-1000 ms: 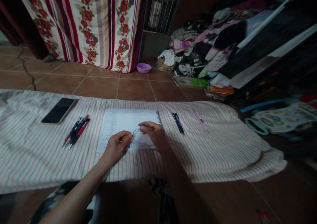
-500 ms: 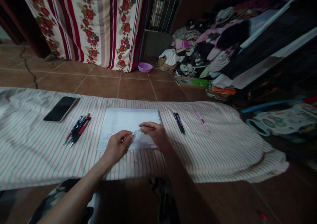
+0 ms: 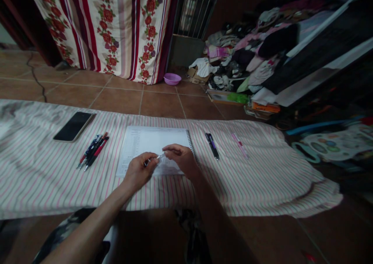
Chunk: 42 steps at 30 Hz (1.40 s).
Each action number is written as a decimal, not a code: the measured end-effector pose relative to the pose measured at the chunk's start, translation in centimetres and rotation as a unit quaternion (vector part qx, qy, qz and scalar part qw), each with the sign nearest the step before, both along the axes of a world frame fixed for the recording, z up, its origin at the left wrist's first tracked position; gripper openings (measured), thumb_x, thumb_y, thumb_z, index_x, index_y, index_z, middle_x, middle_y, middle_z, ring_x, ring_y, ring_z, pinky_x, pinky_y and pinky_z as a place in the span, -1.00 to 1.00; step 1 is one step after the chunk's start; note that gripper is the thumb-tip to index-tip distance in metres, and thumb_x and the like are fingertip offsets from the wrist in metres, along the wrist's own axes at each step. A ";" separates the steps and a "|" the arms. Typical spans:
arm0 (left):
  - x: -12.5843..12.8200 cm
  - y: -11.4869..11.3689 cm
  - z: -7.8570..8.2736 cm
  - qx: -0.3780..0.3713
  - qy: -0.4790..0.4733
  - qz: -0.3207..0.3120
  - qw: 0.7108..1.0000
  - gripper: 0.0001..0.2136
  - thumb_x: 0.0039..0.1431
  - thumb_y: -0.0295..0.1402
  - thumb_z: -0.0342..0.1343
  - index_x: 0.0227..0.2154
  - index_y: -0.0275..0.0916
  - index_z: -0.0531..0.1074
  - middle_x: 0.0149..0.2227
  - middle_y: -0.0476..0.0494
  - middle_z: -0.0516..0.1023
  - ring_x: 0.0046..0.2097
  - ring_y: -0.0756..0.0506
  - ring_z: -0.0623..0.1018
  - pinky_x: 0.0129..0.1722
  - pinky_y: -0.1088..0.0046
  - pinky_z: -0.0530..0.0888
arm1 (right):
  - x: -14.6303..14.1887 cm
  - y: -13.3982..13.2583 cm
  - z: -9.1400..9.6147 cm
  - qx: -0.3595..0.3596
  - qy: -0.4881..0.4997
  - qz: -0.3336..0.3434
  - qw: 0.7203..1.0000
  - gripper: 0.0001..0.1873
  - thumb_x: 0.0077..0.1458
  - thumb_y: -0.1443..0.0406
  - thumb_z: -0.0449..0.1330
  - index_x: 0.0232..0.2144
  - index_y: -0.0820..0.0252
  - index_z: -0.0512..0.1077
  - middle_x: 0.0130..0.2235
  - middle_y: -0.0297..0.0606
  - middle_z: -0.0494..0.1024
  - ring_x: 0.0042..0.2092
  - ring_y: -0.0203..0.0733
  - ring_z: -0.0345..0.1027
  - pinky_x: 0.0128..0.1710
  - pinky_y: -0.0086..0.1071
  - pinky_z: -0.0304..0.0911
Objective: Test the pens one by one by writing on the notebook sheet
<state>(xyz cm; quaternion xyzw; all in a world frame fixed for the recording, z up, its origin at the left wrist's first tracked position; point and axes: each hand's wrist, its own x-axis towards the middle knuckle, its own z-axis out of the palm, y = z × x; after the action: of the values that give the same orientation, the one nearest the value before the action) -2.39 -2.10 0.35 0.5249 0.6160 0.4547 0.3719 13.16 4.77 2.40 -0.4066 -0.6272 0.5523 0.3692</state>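
Above a spiral notebook [image 3: 151, 137], my left hand [image 3: 139, 170] pinches one end of a slim, whitish, pen-like piece [image 3: 161, 155]. The fingers of my right hand [image 3: 184, 161] close on its other end. Its exact kind is too small and blurred to make out. The notebook lies open at a white page with printed lines on its left side, its spiral binding along the right edge. To the left rests a bunch of pens [image 3: 93, 151]. Right of the notebook are two dark pens [image 3: 212, 146] side by side, and farther right a pink, clear-looking pen [image 3: 240, 146].
A striped cloth [image 3: 262, 178] covers the low surface. A dark-screened phone [image 3: 73, 126] lies at the back left. Beyond, on the tiled floor [image 3: 116, 97], stand a purple basin [image 3: 172, 79], a floral curtain [image 3: 125, 30] and a heap of clothes [image 3: 247, 54].
My hands have come slightly closer together, so less of the pale piece shows between them. The whole view has shifted a little; the pens, phone and notebook stay in place.
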 end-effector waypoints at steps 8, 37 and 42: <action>0.1 0.2 0.2 0.027 -0.002 0.012 1.000 -0.81 -0.03 -0.25 0.14 -0.37 -0.20 0.53 -0.44 -0.08 0.53 -0.39 -0.06 0.46 -0.39 0.45 0.36 | -0.3 -0.5 0.7 0.007 -0.019 0.017 1.000 -0.89 -0.17 0.30 0.22 -0.48 0.15 0.52 -0.52 -0.38 0.51 -0.49 -0.34 0.31 -0.47 -0.46 0.20; -0.3 0.0 0.2 0.098 0.122 -0.054 0.986 -0.81 0.10 -0.35 0.01 -0.32 -0.21 0.51 -0.41 -0.11 0.52 -0.34 -0.06 0.49 -0.33 0.43 0.40 | -0.3 -0.7 0.2 0.069 -0.067 0.008 0.995 -0.91 -0.09 0.29 0.20 -0.46 0.18 0.46 -0.46 -0.33 0.52 -0.40 -0.28 0.39 -0.37 -0.42 0.25; -0.5 -0.1 -0.4 0.087 0.143 -0.044 0.985 -0.77 0.13 -0.31 -0.01 -0.24 -0.20 0.50 -0.31 -0.12 0.57 -0.27 -0.09 0.52 -0.26 0.39 0.42 | -0.3 -0.7 0.1 0.077 -0.081 0.012 0.994 -0.88 -0.06 0.27 0.18 -0.43 0.20 0.44 -0.48 -0.33 0.51 -0.42 -0.29 0.38 -0.39 -0.43 0.25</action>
<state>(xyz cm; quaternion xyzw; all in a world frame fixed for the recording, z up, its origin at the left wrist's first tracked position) -2.85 -2.16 -0.03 0.6413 0.5976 0.4097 0.2525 12.84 4.12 2.48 -0.4125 -0.7006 0.4722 0.3406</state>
